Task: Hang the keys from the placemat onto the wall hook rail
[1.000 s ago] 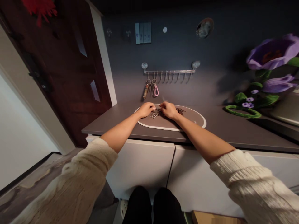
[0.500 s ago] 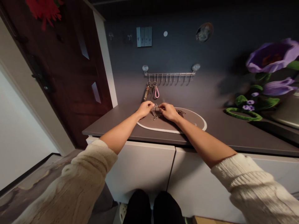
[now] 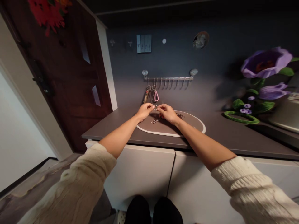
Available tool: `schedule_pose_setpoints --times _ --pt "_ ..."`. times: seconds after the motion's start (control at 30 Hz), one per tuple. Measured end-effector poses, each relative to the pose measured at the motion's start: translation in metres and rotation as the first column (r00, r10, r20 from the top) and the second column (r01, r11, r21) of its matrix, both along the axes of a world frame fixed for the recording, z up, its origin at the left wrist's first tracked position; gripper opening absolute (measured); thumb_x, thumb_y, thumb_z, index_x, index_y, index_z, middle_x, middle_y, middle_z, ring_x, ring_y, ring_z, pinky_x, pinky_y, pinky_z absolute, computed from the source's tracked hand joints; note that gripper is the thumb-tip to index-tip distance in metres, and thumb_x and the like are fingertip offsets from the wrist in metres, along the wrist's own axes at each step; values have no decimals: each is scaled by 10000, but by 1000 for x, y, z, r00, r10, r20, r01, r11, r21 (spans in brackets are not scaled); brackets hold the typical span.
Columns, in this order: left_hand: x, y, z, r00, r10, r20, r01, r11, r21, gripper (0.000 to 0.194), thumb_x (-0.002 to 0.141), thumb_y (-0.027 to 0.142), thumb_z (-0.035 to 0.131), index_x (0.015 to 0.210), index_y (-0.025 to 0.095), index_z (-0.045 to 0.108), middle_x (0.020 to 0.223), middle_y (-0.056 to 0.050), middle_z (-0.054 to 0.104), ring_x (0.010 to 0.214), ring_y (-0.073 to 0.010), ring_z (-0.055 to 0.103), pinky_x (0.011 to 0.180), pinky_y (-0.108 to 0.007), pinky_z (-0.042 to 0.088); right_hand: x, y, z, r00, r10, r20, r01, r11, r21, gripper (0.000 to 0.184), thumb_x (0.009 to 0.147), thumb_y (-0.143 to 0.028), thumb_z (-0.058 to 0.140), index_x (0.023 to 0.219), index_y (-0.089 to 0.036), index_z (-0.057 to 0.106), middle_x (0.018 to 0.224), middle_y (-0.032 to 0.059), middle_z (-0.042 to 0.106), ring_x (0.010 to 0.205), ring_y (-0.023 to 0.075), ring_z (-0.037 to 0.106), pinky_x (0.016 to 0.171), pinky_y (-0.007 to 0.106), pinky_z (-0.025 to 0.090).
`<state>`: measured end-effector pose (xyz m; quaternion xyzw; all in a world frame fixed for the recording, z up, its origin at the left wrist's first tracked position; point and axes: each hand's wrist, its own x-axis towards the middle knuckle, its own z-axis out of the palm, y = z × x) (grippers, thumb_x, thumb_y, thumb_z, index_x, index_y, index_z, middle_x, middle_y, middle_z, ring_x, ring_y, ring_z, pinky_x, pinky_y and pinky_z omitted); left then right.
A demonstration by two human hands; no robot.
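Lifted higher now, left hand (image 3: 144, 111) and right hand (image 3: 169, 114) pinch a silvery round metal ring (image 3: 156, 107) above the brown oval mat (image 3: 187, 126), prob to steady it.

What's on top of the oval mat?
Small keys lie on the mat, with something dark beside the right hand. Whatever lies behind that hand is covered.

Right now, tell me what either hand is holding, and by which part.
The left hand and right hand pinch a small metal ring from opposite sides; exact contact points are too small to tell.
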<state>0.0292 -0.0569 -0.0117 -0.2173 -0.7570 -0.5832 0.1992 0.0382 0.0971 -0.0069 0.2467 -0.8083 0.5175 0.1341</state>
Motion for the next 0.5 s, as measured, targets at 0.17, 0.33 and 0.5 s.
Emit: schedule_pose_setpoints --times 0.17,0.33,0.5 --pt "3 1 2 1000 -1 7 1 999 -35 186 733 289 544 789 121 599 711 -7 599 638 -91 487 654 -225 383 1 0 0 1000 13 1 -13 999 -39 214 753 -361 542 799 -153 532 533 -38 515 429 57 455 435 170 380" --pt "5 2 3 1000 24 -14 -25 997 -72 187 742 283 534 800 119 604 752 -19 621 684 -103 519 686 -237 401 -3 2 0 996 -82 -18 83 996 23 267 733 -405 557 801 -146 555 525 -26 532 442 71 469 457 181 385" --pt "9 4 5 997 44 -65 -52 992 -118 170 747 263 528 791 121 610 777 -26 633 729 -118 541 727 -251 408 -1 5 3 992 -114 -50 117 992 55 249 747 -389 535 802 -147 565 508 -27 534 426 77 467 466 188 379"
